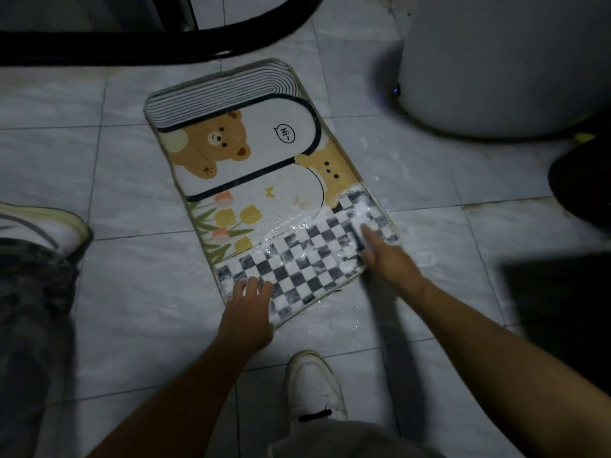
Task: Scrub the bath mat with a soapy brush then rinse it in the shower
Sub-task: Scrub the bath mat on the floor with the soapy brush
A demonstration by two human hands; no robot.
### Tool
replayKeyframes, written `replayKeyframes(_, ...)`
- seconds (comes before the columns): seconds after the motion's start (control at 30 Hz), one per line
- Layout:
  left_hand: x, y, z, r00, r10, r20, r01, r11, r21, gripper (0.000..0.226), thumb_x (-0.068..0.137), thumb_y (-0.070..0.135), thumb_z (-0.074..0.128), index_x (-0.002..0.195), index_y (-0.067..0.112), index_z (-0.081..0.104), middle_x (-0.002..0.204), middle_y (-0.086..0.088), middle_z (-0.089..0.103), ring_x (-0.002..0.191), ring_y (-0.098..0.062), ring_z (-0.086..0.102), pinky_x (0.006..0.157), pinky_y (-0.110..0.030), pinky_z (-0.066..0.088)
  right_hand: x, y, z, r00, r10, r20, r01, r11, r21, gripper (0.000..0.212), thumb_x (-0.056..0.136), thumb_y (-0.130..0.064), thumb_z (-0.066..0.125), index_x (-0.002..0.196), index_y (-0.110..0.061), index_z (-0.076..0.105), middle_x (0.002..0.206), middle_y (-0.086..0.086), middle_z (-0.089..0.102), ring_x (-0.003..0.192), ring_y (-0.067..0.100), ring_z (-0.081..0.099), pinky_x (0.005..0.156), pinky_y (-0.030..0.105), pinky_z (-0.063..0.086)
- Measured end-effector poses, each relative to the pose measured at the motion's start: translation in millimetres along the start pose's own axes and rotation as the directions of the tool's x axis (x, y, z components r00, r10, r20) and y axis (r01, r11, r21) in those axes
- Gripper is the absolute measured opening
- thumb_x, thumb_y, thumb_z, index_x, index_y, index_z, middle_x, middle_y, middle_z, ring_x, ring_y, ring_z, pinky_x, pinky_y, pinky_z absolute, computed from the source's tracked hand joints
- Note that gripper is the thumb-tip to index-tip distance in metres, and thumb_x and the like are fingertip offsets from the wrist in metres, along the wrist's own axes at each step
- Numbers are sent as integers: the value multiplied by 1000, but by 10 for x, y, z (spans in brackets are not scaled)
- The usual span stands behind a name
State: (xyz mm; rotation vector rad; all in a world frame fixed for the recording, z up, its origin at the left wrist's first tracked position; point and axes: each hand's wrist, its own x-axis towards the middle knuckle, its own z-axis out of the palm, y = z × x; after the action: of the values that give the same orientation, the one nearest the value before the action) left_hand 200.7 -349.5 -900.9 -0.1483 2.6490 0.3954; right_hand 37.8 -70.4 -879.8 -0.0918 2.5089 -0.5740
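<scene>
Head view: the bath mat [251,180] lies flat on the tiled floor [115,160] at the centre of the frame, turned slightly askew. It is a rounded rectangle with a thin cream edging. Its printed face shows brown bears, a "Hi~" speech bubble, curved black stripes at the far end, yellow and pink tulips, and a black-and-white chequered band along the near end.

White soap foam [363,206] smears the chequers towards the right edge, and a wet, glossy film spreads up into the tulip area.

The left hand [248,309] lies flat with its fingers spread, pressing the mat's near left corner. The right hand [383,256] sits on the right of the chequered band, fingers curled round a dark brush [357,241] with the forefinger stretched along it. The brush is blurred and mostly hidden, so its shape is unclear.

The floor tiles are pale grey, smooth and faintly marbled, with dark grout lines. A white perforated shoe [314,385] stands at the lower centre, and another pale shoe [49,226] at the left edge. A smooth white rounded body [496,61] fills the upper right. A black curved sill [132,51] crosses the top.
</scene>
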Motion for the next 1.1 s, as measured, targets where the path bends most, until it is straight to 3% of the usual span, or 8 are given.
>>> replayKeyframes(0.17, 29, 42, 23, 1000, -30, -1, 30, 999, 22, 75, 81, 52, 73, 142, 22, 40, 147, -9, 40, 137, -35, 34, 110, -48, 42, -153, -139, 126, 992, -53, -118, 51, 998, -21, 52, 112, -42, 30, 162, -36, 19, 96, 7, 69, 75, 16, 65, 67, 30, 58)
replayKeyframes(0.33, 44, 58, 68, 996, -67, -53, 66, 997, -28, 73, 80, 57, 75, 136, 20, 48, 142, -10, 46, 134, -36, 38, 106, -50, 45, -377, -216, 292, 951, -287, 115, 303, 937, -174, 54, 111, -43, 35, 161, -47, 15, 109, 8, 67, 86, 18, 63, 81, 37, 60)
replayKeyframes(0.47, 68, 126, 47, 992, -104, -69, 102, 994, -33, 72, 78, 56, 77, 133, 20, 48, 137, -10, 48, 130, -36, 39, 99, -51, 48, -76, -32, -5, 991, 10, -134, -18, 998, -53, 50, 111, -44, 35, 160, -42, 28, 115, 10, 69, 103, 30, 68, 83, 36, 53)
replayKeyframes(0.53, 70, 170, 39, 989, -123, -78, 121, 992, -27, 73, 78, 58, 76, 133, 21, 47, 136, -9, 47, 129, -36, 40, 98, -52, 49, -141, -213, 139, 991, 27, -134, -8, 989, 145, 50, 112, -40, 36, 160, -41, 27, 98, 5, 70, 82, 24, 68, 74, 36, 56)
replayKeyframes(0.7, 61, 165, 82, 984, -151, -92, 144, 986, -78, 75, 74, 59, 80, 130, 22, 48, 134, -7, 48, 128, -34, 41, 98, -54, 48, -389, -264, 481, 889, -442, 119, 457, 875, -158, 56, 108, -50, 28, 161, -47, 12, 81, 0, 60, 64, 13, 59, 61, 28, 55)
replayKeyframes(0.9, 84, 184, 92, 982, -173, -80, 167, 984, -68, 78, 74, 57, 81, 133, 21, 46, 136, -8, 46, 130, -33, 41, 100, -55, 47, -49, -179, 75, 982, -100, -158, 68, 978, -196, 54, 111, -37, 39, 162, -40, 21, 92, 0, 67, 69, 14, 62, 59, 26, 53)
replayKeyframes(0.97, 74, 203, 89, 982, -173, -76, 168, 984, -66, 78, 73, 56, 82, 132, 20, 47, 134, -9, 47, 128, -34, 42, 99, -54, 48, -219, -430, 346, 979, -183, -85, 169, 974, -149, 57, 111, -30, 40, 163, -36, 17, 81, -4, 62, 59, 7, 56, 52, 18, 46)
replayKeyframes(1.1, 19, 133, 118, 987, -108, -121, 97, 991, -97, 71, 68, 48, 87, 123, 16, 55, 127, -13, 55, 120, -38, 50, 93, -55, 52, -297, -468, 476, 904, -413, 107, 426, 861, -278, 60, 106, -41, 36, 162, -43, 13, 91, 1, 65, 67, 12, 59, 68, 30, 60)
